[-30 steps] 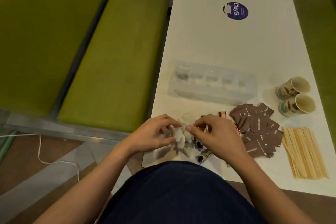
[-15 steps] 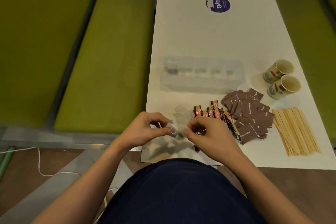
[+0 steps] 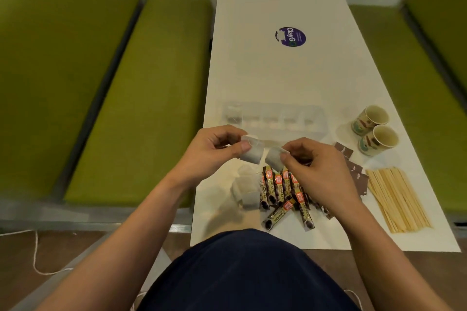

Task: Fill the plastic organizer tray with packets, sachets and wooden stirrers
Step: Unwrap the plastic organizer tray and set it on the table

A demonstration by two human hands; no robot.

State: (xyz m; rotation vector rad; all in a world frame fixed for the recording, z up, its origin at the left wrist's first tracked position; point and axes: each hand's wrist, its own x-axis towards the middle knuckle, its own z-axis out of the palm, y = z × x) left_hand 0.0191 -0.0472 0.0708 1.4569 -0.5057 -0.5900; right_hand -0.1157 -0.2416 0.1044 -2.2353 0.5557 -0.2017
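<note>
Well, you have green seats (image 3: 121, 113) down both sides, and between them the long white counter (image 3: 265, 78) runs away from you. Your dark blue clothing (image 3: 240, 272) fills the bottom of the view, up against the counter's near edge.

Across the counter, just beyond your hands, lies the clear tray (image 3: 310, 121) with its compartments in a row. What is in them is too blurred to tell. The stirrers (image 3: 396, 199) lie in a flat bundle near the counter's right edge.

Your left hand (image 3: 209, 154) is raised above the counter, thumb and fingers pinching the left tea bag (image 3: 252, 154). Your right hand (image 3: 318, 169) is level with it and pinches the right tea bag (image 3: 274, 158) the same way.

Under and just left of your right hand the coffee sticks (image 3: 278, 192) are scattered, some overlapping. The brown sachets (image 3: 355, 171) lie in a loose heap between that hand and the stirrers, partly hidden by it.

Beyond the stirrers two cups (image 3: 379, 139) sit side by side, touching. Whether they stand or lie tipped cannot be told. A round purple sticker (image 3: 290, 36) sits far up the counter.

The spare tea bags (image 3: 246, 189) rest on the counter below your left hand, against the coffee sticks. The two held bags hang just beside each other in front of the tray's near wall. A white cord (image 3: 35, 255) trails on the floor at your left
</note>
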